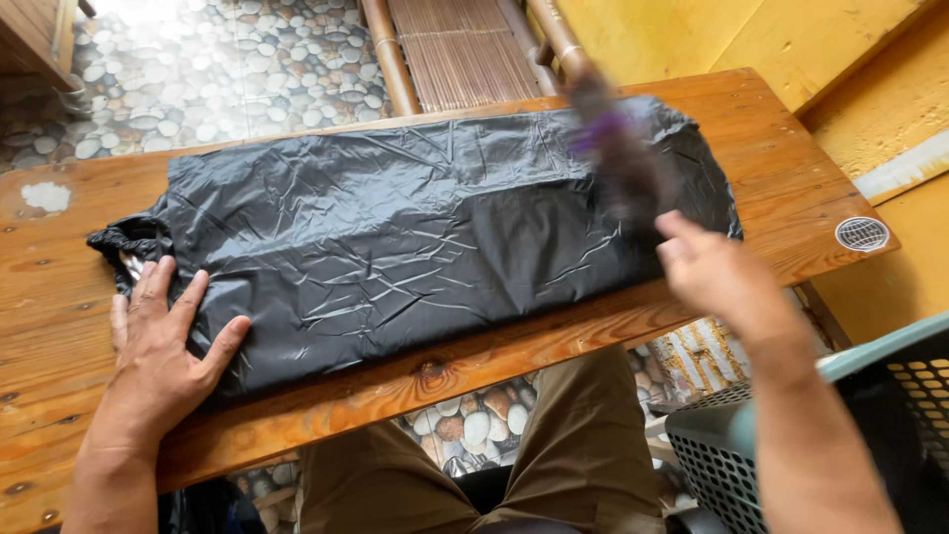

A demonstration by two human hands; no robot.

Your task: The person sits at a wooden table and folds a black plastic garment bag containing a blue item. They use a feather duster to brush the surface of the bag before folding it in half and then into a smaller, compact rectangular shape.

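Black plastic bag (415, 232) lies flat, already folded lengthwise, across tabletop (59, 326). Left hand (163, 341) open, palm pressing its near-left corner. Right hand (717, 272) blurred, gripping dark brush-like thing (623, 163) over the bag's right end; smoothing unfinished, I'd judge.

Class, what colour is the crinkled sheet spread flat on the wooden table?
Black, seen in the head view: the plastic sheet covers the table.
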